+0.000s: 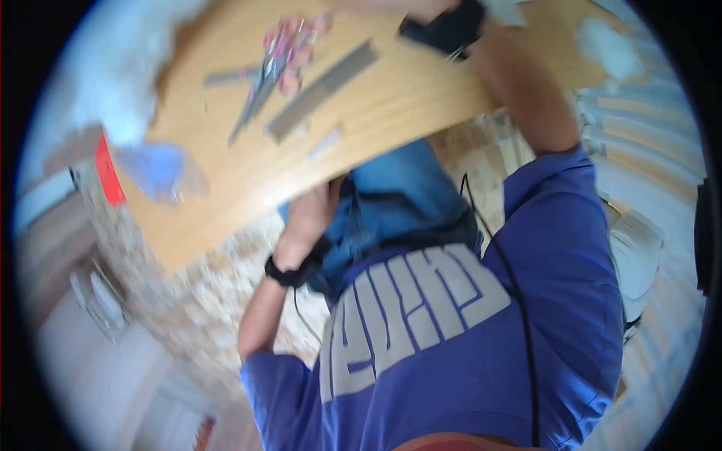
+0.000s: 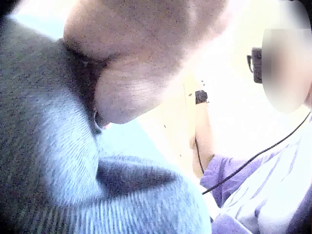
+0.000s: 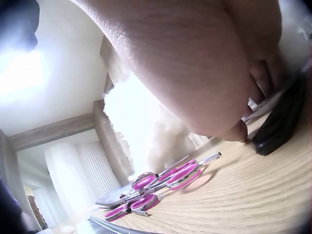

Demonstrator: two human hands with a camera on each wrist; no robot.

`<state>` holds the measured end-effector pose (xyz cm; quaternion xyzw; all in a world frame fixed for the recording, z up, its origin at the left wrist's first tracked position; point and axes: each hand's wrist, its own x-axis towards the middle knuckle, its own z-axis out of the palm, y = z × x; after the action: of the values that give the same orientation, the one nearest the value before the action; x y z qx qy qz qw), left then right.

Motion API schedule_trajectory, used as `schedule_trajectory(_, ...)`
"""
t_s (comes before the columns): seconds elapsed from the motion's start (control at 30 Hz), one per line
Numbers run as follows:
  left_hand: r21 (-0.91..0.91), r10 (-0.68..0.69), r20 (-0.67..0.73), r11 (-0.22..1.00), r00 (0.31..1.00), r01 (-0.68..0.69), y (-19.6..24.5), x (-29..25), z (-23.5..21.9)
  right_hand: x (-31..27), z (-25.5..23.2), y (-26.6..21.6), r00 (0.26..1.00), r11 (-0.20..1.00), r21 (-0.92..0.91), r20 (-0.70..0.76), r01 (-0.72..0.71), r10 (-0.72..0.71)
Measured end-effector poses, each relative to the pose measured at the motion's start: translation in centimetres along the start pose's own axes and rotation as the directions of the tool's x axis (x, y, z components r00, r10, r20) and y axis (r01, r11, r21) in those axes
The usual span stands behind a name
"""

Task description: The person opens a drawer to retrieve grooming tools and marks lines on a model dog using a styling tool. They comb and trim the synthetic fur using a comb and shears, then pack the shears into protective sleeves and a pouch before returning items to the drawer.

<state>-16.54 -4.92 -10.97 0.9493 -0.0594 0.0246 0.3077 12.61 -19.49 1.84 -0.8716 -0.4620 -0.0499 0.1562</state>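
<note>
As the right hand (image 3: 190,63) reaches, black handle (image 3: 280,124) beside its fingers (image 3: 262,78)

**White glare, smeared edges**

In the head view we get dark, curved edges and blur over the pink-handled metal scissors (image 1: 272,64) near the right hand (image 1: 406,7). Beyond the left hand (image 2: 141,53), its wrist view bleaches to grainy white. Behind the right hand, we see glare burning out the pale flat ceiling (image 3: 68,87); the scissors cast soft shadows.

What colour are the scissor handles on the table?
The scissor handles are pink with silvery rims, clearest in the right wrist view.
</note>
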Motion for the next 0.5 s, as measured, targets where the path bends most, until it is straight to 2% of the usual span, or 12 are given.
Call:
schedule_trajectory(0.03, 0.015, -0.02, 0.058, 1.0, 0.998, 0.019, -0.3, 0.3, 0.5, -0.4, 0.1, 0.0, 0.994, 0.994, 0.033, 0.027, -0.108, 0.107)
schedule_trajectory(0.07, 0.05, 0.023, 0.087, 0.998, 0.996, -0.027, -0.2, 0.8, 0.5, -0.1, 0.8, 0.6, 0.999, 0.998, 0.037, 0.025, -0.042, 0.041)
schedule_trajectory(0.1, 0.0, 0.064, 0.143, 0.998, 0.988, -0.065, -0.3, 1.2, 0.9, 0.3, 1.6, 1.5, 0.999, 0.999, 0.041, 0.025, 0.024, -0.025)
schedule_trajectory(0.13, -0.029, 0.059, 0.181, 0.998, 0.982, -0.055, 0.6, 1.5, 1.1, 0.5, 2.4, 2.0, 0.997, 0.997, 0.038, -0.054, 0.061, -0.059)
schedule_trajectory(0.17, 0.042, 0.087, 0.247, 0.994, 0.965, -0.1, 2.3, 2.2, 0.2, 0.4, 2.9, 2.1, 0.987, 0.995, 0.037, -0.132, 0.097, -0.091)
schedule_trajectory(0.2, -0.034, 0.09, 0.287, 0.996, 0.954, -0.084, 4.2, 2.1, -0.7, 0.1, 2.7, 2.1, 0.983, 0.994, 0.045, -0.16, 0.1, -0.092)
schedule_trajectory(0.27, -0.144, 0.315, 0.336, 0.948, 0.887, -0.282, 7.5, 2.6, -3.3, -0.1, 3.0, 1.9, 0.972, 0.995, 0.027, -0.219, 0.093, -0.085)
schedule_trajectory(0.3, -0.199, 0.372, 0.382, 0.927, 0.846, -0.317, 9.6, 3.3, -5.4, 0.0, 3.5, 1.9, 0.965, 0.996, 0.0, -0.249, 0.088, -0.085)
schedule_trajectory(0.33, -0.241, 0.47, 0.397, 0.882, 0.789, -0.404, 11.2, 4.2, -7.3, 0.1, 4.3, 2.1, 0.955, 0.998, -0.004, -0.291, 0.056, -0.055)
schedule_trajectory(0.43, -0.255, 0.564, 0.325, 0.825, 0.759, -0.504, 16.1, 7.5, -13.2, 1.1, 6.2, 2.3, 0.916, 0.994, -0.089, -0.389, 0.066, -0.096)
schedule_trajectory(0.5, -0.097, 0.66, 0.284, 0.741, 0.695, -0.664, 18.1, 11.0, -16.7, 1.1, 6.6, 2.4, 0.885, 0.994, -0.067, -0.453, 0.089, -0.109)
